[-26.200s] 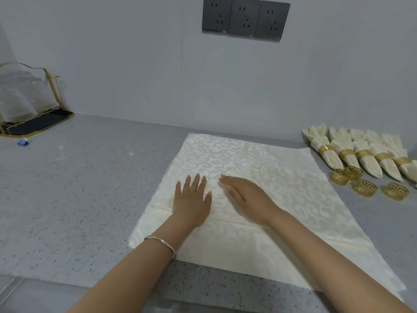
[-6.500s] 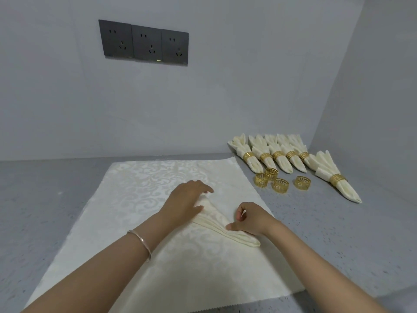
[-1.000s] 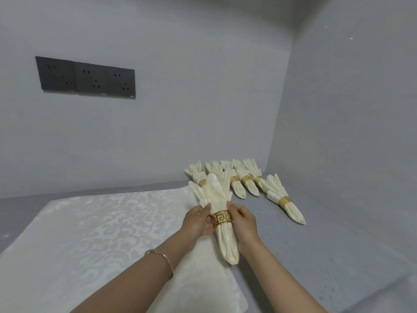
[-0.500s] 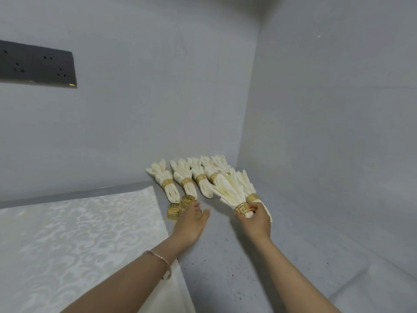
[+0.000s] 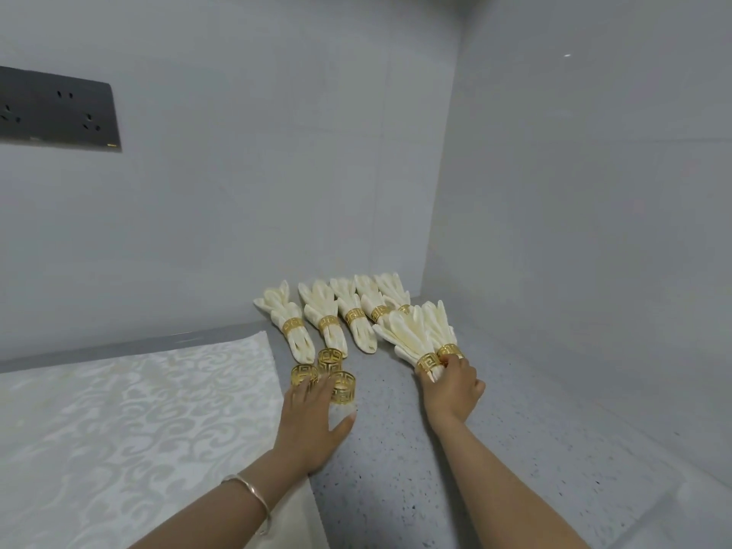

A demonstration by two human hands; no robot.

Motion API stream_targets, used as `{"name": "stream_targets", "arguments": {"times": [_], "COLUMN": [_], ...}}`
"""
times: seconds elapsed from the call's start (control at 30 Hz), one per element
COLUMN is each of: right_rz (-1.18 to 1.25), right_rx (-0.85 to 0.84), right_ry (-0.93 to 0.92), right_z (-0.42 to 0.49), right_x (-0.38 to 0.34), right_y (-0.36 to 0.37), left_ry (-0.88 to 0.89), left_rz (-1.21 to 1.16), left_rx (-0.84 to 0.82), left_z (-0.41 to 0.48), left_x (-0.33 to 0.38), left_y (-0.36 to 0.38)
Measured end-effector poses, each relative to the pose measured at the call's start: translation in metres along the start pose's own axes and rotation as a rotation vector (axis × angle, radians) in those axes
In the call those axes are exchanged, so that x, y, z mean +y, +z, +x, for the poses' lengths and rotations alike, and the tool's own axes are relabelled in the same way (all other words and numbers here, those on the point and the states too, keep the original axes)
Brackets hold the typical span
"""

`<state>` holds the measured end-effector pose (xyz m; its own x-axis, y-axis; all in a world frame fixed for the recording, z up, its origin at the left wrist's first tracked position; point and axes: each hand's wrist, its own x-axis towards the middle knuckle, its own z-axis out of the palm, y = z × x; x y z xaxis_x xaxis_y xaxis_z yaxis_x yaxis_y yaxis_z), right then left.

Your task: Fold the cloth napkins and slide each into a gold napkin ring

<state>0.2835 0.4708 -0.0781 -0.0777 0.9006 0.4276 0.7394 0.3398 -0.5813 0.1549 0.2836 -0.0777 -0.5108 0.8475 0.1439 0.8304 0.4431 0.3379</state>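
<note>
A grey speckled tabletop (image 5: 396, 461) runs into the corner of a plain room, where a pale back wall (image 5: 237, 200) meets a pale side wall (image 5: 594, 239) on the right. A dark socket panel (image 5: 55, 109) is set into the back wall at the upper left. The left part of the tabletop is covered by a flat cloth (image 5: 130, 414), cream with a scrolling woven pattern, and its right edge ends beside the left hand (image 5: 313, 414).

Toward the corner, five finished napkins (image 5: 326, 318) lie side by side in a row, each in its ring, fanned ends pointing to the back wall. Three loose gold rings (image 5: 330, 359) stand close together just in front of the row. The left hand reaches over them with a wide grip, fingers straight and spread, the fingertips at the rings. Whether they touch the metal cannot be told. A thin bangle (image 5: 253, 489) sits on that wrist.

The right hand (image 5: 451, 386) has its grip curled round the narrow end of a folded napkin (image 5: 408, 334), which already wears a gold ring (image 5: 427, 362). It is held low over the tabletop, right of the row, its fan pointing toward the corner. Just behind it lies one more ringed napkin (image 5: 439, 322), touching it.
</note>
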Motion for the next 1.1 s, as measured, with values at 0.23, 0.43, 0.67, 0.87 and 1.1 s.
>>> {"name": "stream_targets", "arguments": {"times": [0.23, 0.43, 0.67, 0.87, 1.1], "right_rz": [0.158, 0.488, 0.444, 0.328, 0.211], "right_rx": [0.038, -0.294, -0.733, -0.910, -0.980], "right_ry": [-0.101, -0.285, -0.512, -0.702, -0.996], "right_z": [-0.027, -0.120, -0.228, -0.275, -0.305], "right_x": [-0.008, -0.049, -0.086, -0.091, -0.091], "right_y": [-0.013, -0.038, -0.056, -0.073, -0.112], "left_ry": [0.033, 0.031, -0.076, -0.034, 0.065], "left_rz": [-0.033, -0.015, 0.012, 0.004, -0.015], "left_rx": [0.035, -0.022, -0.116, -0.174, -0.260], "left_z": [-0.014, -0.062, -0.152, -0.225, -0.293], "left_x": [-0.005, -0.040, -0.102, -0.144, -0.164], "left_y": [-0.005, -0.019, -0.052, -0.078, -0.101]}}
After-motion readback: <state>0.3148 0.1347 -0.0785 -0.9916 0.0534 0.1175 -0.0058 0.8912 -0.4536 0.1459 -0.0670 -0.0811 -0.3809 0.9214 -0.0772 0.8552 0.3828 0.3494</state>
